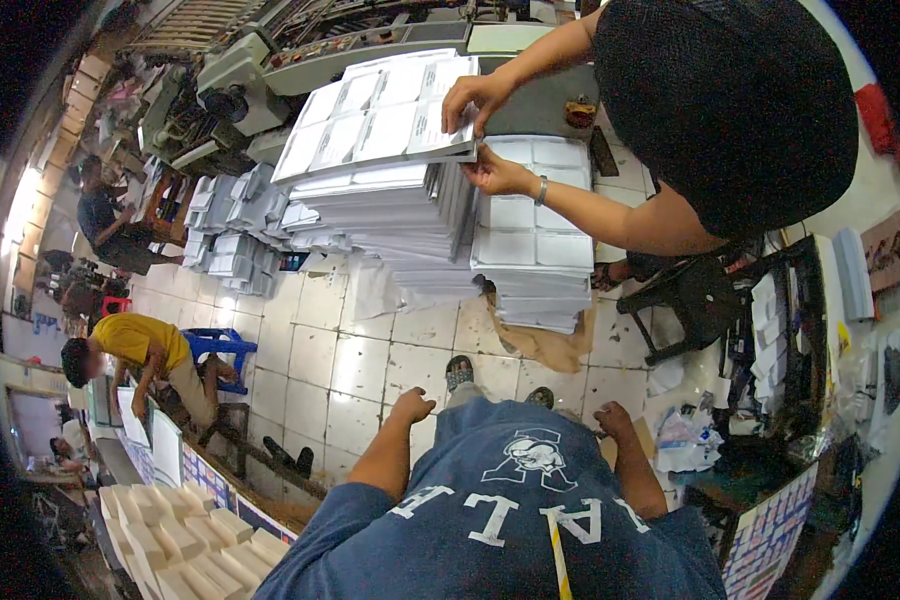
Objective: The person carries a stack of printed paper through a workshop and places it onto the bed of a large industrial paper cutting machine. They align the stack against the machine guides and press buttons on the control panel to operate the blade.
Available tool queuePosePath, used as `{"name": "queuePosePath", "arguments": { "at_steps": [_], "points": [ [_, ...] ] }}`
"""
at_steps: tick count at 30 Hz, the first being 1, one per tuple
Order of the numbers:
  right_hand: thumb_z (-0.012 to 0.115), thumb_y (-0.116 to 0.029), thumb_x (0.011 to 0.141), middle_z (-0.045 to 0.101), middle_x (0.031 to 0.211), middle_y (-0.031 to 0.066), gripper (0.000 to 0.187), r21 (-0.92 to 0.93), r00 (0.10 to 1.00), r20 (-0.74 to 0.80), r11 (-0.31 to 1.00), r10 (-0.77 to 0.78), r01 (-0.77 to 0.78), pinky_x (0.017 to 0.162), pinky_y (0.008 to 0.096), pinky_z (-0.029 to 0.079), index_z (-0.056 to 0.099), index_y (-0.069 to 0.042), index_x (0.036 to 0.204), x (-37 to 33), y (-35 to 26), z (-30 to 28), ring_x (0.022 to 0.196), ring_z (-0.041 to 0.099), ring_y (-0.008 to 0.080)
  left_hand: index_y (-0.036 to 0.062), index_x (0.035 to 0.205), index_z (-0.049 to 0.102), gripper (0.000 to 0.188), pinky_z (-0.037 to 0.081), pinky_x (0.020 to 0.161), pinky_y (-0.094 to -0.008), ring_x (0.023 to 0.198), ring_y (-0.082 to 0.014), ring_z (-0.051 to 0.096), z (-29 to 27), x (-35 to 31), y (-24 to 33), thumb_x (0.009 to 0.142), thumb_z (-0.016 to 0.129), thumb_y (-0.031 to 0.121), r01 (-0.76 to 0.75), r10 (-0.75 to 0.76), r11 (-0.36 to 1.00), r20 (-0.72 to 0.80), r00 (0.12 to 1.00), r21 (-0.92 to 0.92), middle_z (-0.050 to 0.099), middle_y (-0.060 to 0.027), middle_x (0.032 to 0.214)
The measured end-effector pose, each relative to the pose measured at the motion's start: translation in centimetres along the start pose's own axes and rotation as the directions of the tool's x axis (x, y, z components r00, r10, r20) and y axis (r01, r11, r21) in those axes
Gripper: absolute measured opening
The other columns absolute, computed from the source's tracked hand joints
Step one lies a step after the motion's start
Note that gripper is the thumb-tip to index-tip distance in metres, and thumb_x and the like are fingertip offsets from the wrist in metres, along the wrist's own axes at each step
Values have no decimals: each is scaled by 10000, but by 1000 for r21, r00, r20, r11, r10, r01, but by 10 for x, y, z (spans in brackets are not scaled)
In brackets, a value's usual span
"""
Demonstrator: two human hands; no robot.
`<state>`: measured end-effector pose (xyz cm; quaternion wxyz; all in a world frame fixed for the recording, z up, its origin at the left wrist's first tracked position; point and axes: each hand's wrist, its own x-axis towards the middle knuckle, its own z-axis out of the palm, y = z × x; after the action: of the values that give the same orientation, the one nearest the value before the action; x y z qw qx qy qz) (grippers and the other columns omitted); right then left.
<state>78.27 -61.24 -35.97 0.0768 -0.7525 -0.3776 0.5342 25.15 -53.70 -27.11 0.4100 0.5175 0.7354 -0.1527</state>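
Observation:
My left hand (413, 405) hangs beside my body above the tiled floor, its fingers loosely curled with nothing visible in them. On the other side, my right hand (613, 420) also hangs low with curled fingers and appears to hold nothing. Both are apart from the tall stack of printed sheets (400, 225) in front of me. A co-worker in a black top (725, 120) leans in from the right. That person's two hands (485, 105) grip the near right corner of the top sheets (370, 115).
A lower paper stack (533, 250) stands on brown paper right of the tall one. Smaller bundles (235, 215) lie left. A black stool (680, 305) is at right; a blue stool (220, 350) and a person in yellow (145, 345) are at left. Machinery (370, 45) lies beyond.

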Motion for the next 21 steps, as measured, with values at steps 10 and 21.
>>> {"name": "queuePosePath", "arguments": {
  "at_steps": [10, 21],
  "points": [
    [695, -324, 783, 672, 978, 199, 501, -226, 995, -46, 971, -91, 78, 787, 393, 535, 606, 30, 1126, -15, -57, -6, 878, 671, 293, 24, 1274, 591, 632, 455, 1022, -408, 1193, -362, 574, -1, -5, -4, 787, 669, 421, 20, -22, 996, -16, 1000, -84, 607, -231, 1265],
    [689, -349, 781, 661, 1114, 217, 523, -240, 997, -36, 969, -61, 50, 908, 405, 502, 625, 1, 1164, -5, -51, 3, 1049, 635, 342, -1, 1249, 599, 642, 463, 1006, -405, 1164, -369, 591, 27, 19, -39, 779, 672, 430, -2, 0, 985, -10, 1000, -174, 621, -245, 1233]
  ]
}}
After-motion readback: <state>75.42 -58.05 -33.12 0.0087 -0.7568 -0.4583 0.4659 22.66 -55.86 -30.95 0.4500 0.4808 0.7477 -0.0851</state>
